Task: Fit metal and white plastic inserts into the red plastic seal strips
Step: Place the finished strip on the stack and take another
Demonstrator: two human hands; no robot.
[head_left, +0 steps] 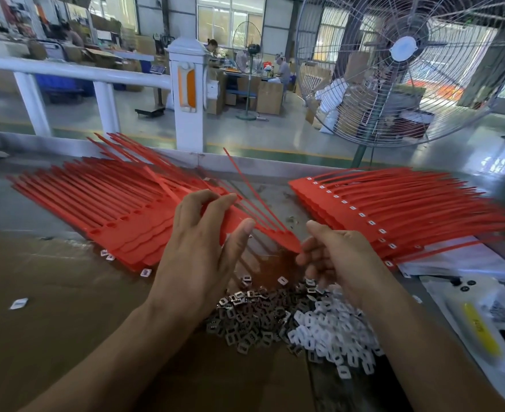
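Note:
My left hand [197, 248] holds a joined set of red seal strips [270, 234] above the table, fingers on top and thumb beneath. The set's thin tails fan up and away. My right hand [334, 257] has curled fingers that meet the near corner of that same set, thumb raised above it. Below both hands lie a pile of metal inserts [245, 316] and a pile of white plastic inserts [331, 331]. A stack of red strips with empty heads [96, 197] lies at the left. A stack with white inserts fitted [394, 209] lies at the right.
Brown cardboard [52, 322] covers the near tabletop, with a few stray inserts [18, 303] on it. Papers and plastic bags [483, 307] lie at the right edge. A large floor fan [402, 55] stands beyond the table, behind a white railing [185, 93].

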